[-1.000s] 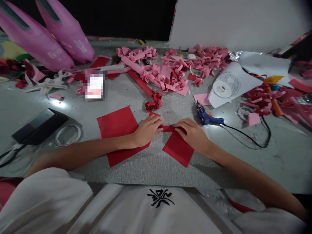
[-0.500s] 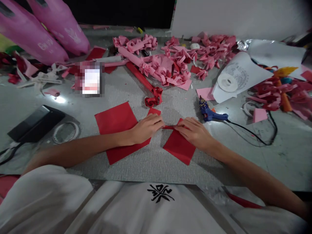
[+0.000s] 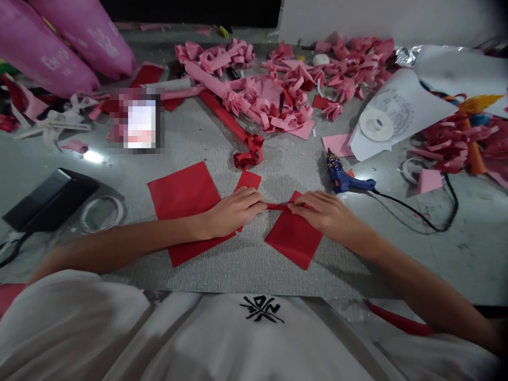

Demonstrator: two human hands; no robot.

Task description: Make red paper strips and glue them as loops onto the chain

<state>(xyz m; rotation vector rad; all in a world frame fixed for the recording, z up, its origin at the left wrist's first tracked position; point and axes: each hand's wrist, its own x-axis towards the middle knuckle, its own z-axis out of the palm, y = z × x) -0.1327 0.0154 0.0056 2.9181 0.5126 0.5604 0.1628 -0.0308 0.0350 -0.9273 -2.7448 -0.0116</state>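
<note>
A thin rolled or folded red paper strip (image 3: 277, 207) stretches level between my hands, just above the grey table. My left hand (image 3: 237, 210) pinches its left end with closed fingers, and my right hand (image 3: 322, 212) grips the right end. Under my left forearm lies a large red paper sheet (image 3: 184, 188). A narrower red paper piece (image 3: 251, 182) shows behind and below my left hand. Beneath my right hand is a smaller red paper square (image 3: 292, 239), turned cornerwise. My fingers cover both ends of the strip.
A blue glue gun (image 3: 351, 183) with a black cord lies right of my right hand. A red paper stem (image 3: 226, 116) with curled end, pink paper flowers (image 3: 257, 98), a tape roll (image 3: 102, 214), a black box (image 3: 50, 198) and a white spool (image 3: 376, 125) surround the work area.
The view has shifted slightly, so the objects at the back sit higher. Both hands keep hold of the strip, and a little more of the narrow red piece shows around my left hand.
</note>
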